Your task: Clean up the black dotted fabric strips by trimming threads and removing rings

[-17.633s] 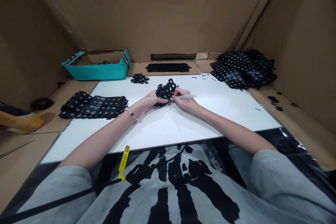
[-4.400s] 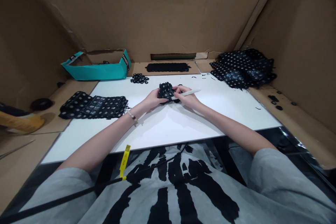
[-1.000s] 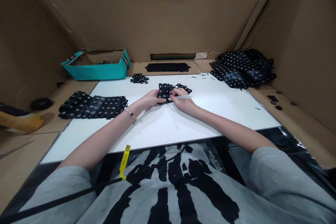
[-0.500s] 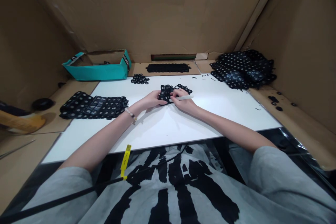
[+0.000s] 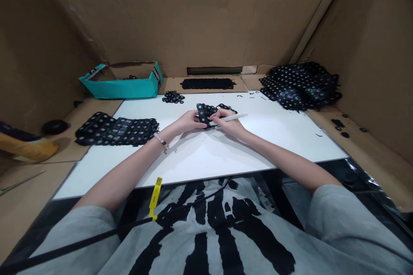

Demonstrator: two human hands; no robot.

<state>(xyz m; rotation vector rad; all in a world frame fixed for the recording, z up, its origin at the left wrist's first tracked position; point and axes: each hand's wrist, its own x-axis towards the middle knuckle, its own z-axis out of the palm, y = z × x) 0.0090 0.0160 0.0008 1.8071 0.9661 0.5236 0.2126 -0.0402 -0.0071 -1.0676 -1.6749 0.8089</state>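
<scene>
White tabletop (image 5: 200,159): left hand (image 5: 190,121) and right hand (image 5: 227,123) pinch one black strip (image 5: 204,112); right also holds one pen (image 5: 237,117).

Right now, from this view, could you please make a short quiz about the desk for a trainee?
1. True or false: the white pen-like tool lies on the white board.
2. Which holds the black perforated piece: the left hand, the right hand, or both?
3. What colour is the open box beyond the board's far edge?

Key: 1. False, the right hand holds it. 2. Both. 3. Teal.
</scene>
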